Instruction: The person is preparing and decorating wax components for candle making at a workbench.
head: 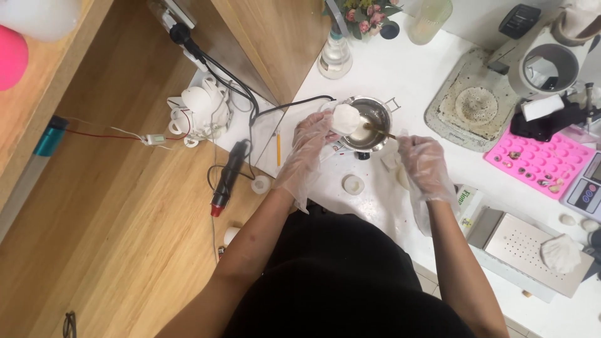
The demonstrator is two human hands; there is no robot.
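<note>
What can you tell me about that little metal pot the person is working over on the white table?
The small metal pot looks like shiny steel, round, with a wire handle on its right side. It stands upright on the white table and holds a pale, creamy liquid. A thin stick, held by the gloved right hand, reaches into it. The gloved left hand holds a white lump over its left rim. A black cable runs up to its left side.

The gloved left hand [311, 141] holds a white lump [345, 118], perhaps wax, over the small metal pot [370, 125]. The gloved right hand [421, 164] holds a thin stick [379, 131] in the pot. A pink mould tray [546, 164] lies to the right.
</note>
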